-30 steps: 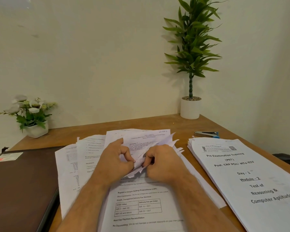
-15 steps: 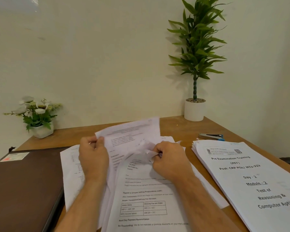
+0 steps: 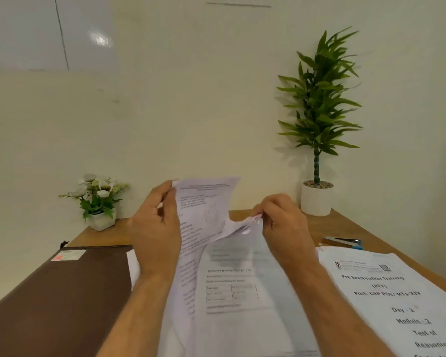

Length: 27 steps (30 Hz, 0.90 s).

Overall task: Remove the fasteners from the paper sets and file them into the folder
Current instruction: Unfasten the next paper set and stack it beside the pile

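Both hands hold a paper set [image 3: 224,253] raised above the wooden desk [image 3: 350,228].

Left hand [image 3: 156,235]: fingers curled round the left edge of the top sheet, peeling it aside; right hand [image 3: 285,228]: fingertips pinched together on the crumpled upper corner of the set; brown folder [image 3: 54,300] lies closed at the left; a second printed stack [image 3: 397,300] lies at the right; a staple remover [image 3: 344,242] rests just beyond that stack.

The tabletop [image 3: 319,225] is matt brown wood. The folder [image 3: 62,300] at lower left has a dark brown, leather-like matt cover. The sheets [image 3: 229,292] at centre are thin white printed paper, creased at the top. The stapler [image 3: 343,242] at right looks like shiny metal with blue plastic.
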Each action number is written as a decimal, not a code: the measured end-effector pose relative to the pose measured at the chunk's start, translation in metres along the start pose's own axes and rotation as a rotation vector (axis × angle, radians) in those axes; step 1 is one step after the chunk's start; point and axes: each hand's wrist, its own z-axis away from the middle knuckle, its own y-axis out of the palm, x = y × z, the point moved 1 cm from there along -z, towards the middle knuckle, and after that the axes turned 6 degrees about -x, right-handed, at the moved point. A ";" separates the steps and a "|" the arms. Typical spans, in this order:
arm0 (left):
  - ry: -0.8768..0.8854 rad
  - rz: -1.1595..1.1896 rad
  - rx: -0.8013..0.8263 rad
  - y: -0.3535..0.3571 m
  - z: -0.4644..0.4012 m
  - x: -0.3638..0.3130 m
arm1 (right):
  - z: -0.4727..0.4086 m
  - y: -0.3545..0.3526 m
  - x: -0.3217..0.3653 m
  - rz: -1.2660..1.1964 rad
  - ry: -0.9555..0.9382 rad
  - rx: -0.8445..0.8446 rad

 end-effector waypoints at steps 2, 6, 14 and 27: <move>0.122 0.003 0.021 -0.005 -0.015 -0.023 | -0.022 -0.007 0.011 -0.047 -0.059 -0.055; 0.367 0.013 0.048 -0.012 -0.037 -0.075 | -0.066 -0.025 0.042 -0.048 -0.180 -0.214; 0.131 0.267 -0.162 -0.029 -0.093 -0.147 | -0.121 -0.071 0.110 0.014 -0.506 -0.461; -0.600 0.031 0.255 0.008 0.013 0.048 | 0.036 0.011 0.027 0.038 -0.277 0.048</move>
